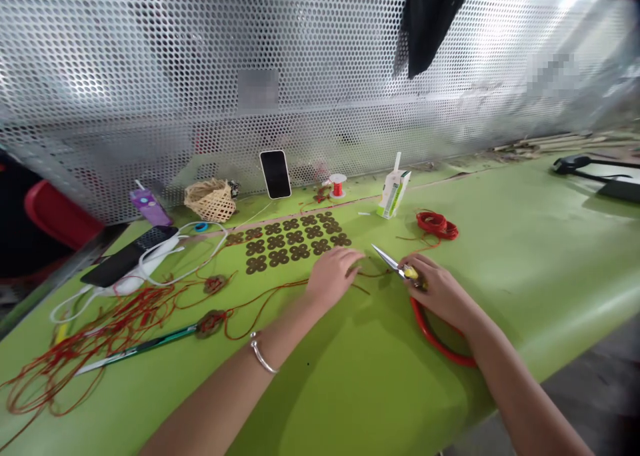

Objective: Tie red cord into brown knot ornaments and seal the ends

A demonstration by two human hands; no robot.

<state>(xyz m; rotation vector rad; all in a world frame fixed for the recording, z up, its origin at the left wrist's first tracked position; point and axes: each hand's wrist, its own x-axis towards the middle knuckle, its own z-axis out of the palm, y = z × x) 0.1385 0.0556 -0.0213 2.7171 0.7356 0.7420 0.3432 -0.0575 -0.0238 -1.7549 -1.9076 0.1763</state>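
Observation:
My right hand (pixel 437 286) grips a pair of scissors (pixel 387 259) around the pivot. The blades point up and left, and a red handle loop hangs below my wrist. My left hand (pixel 333 273) hovers low over the table, fingers loosely curved with a gap to the thumb. Thin red cord (pixel 267 289) runs under it from a round bundle of coins (pixel 210 323) on the left. Loose cord ends show between my two hands. Beyond my left hand lie rows of brown coins in flower-like clusters (pixel 287 243).
Tangled red cords (pixel 115 323) and a green pen-like stick (pixel 150 343) lie at left, near a black phone (pixel 127 256) and white cable. Behind stand a woven basket (pixel 210 199), upright phone (pixel 275 174), red spool (pixel 337 187) and drink carton (pixel 393 193). A red cord coil (pixel 437 225) lies right.

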